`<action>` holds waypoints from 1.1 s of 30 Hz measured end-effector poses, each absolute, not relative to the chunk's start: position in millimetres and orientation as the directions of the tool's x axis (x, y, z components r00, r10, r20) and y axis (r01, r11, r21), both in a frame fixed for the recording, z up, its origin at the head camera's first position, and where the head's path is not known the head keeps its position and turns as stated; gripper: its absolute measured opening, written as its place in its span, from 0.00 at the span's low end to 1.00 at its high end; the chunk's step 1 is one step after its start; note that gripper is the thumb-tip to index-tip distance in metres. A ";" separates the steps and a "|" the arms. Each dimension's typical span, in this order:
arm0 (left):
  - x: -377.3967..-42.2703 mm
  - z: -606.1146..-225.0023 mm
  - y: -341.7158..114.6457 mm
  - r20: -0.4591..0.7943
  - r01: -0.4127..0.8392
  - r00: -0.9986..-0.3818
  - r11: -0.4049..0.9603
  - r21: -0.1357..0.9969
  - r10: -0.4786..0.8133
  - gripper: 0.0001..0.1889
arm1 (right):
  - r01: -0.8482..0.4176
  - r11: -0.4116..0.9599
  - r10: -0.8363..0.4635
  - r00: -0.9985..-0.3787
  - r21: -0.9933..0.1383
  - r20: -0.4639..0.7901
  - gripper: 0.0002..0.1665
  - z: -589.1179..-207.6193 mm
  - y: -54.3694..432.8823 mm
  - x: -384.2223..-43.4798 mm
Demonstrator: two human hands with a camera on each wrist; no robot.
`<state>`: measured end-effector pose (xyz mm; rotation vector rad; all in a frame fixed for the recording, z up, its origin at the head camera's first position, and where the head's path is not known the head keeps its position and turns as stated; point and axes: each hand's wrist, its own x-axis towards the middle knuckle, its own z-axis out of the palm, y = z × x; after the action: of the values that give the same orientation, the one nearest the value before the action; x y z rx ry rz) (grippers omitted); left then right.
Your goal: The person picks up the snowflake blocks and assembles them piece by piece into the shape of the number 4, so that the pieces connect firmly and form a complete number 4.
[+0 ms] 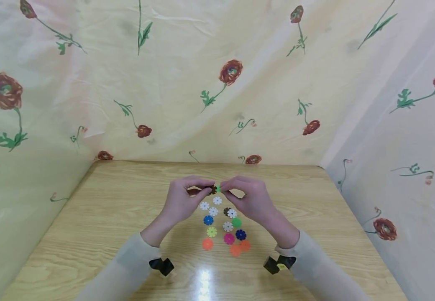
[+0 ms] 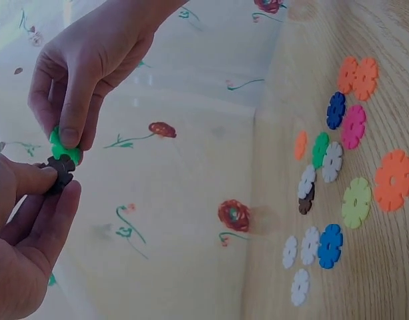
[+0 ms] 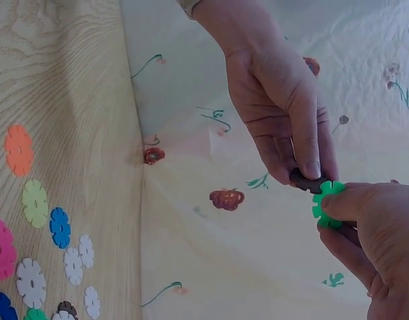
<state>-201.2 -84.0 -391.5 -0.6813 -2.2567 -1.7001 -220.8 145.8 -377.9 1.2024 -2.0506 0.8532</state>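
Between thumb and fingers, my left hand (image 1: pixel 181 198) pinches a dark brown notched disc (image 2: pixel 59 175). My right hand (image 1: pixel 250 197) pinches a bright green notched disc (image 3: pixel 328 204) the same way. Both hands are raised above the table's far part, fingertips close together. The two discs meet edge to edge at an angle; whether their slots interlock I cannot tell. Fingers cover part of each disc.
Loose notched discs lie on the wooden table (image 1: pixel 127 209) below and nearer than the hands: several white, a blue disc (image 1: pixel 208 220), a pink disc (image 1: pixel 229 238), a yellow-green disc (image 1: pixel 211 232) and orange ones. A flowered cloth (image 1: pixel 180 83) rises behind the table.
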 end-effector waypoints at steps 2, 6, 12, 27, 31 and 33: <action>-200.8 -390.6 -85.1 0.442 0.487 -0.867 0.206 0.849 0.229 0.10 | -0.909 0.361 -0.517 -0.382 -0.210 0.766 0.14 -377.7 146.8 -221.3; -199.5 -387.2 -86.7 0.438 0.486 -0.862 0.167 0.858 0.256 0.10 | -0.930 0.323 -0.531 -0.331 -0.175 0.780 0.16 -376.0 149.6 -221.5; -197.3 -382.6 -86.3 0.424 0.468 -0.866 0.134 0.873 0.265 0.10 | -0.945 0.307 -0.547 -0.275 -0.116 0.791 0.18 -371.0 151.7 -218.1; -195.6 -377.0 -79.2 0.437 0.488 -0.851 0.132 0.863 0.290 0.09 | -0.959 0.281 -0.556 -0.194 -0.036 0.808 0.18 -368.9 156.6 -216.1; -195.9 -376.5 -75.7 0.466 0.508 -0.844 0.114 0.854 0.266 0.09 | -0.957 0.288 -0.560 -0.198 -0.035 0.805 0.19 -364.6 157.7 -216.0; -195.5 -376.3 -74.0 0.466 0.502 -0.846 0.093 0.860 0.258 0.08 | -0.958 0.285 -0.566 -0.190 -0.026 0.802 0.14 -362.3 158.9 -216.8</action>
<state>-195.5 -74.0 -376.3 -0.7676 -2.1684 -1.8400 -216.8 158.9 -362.3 1.3694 -1.8615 0.7179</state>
